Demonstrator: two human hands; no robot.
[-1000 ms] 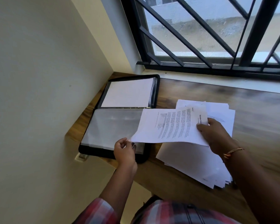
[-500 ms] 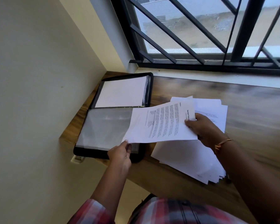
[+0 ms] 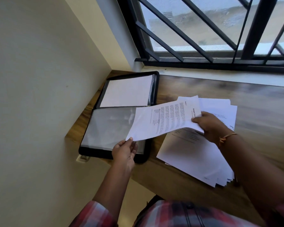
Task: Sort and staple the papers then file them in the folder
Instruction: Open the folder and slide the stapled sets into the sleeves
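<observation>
White sheet in right hand, above folder

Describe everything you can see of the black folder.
The folder lies open flat at the left end of the wooden desk, by the wall. Black rim, rounded corners. Far half: white paper behind clear sleeves. Near half: glossy clear sleeve. A printed sheet, its corner pinched by the left hand, overhangs the near half.

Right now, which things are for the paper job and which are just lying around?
For the job: printed sheet, held by right hand, left hand pinching its corner; open folder; paper stack.
Just there: wall socket; window grille; bracelet.
</observation>
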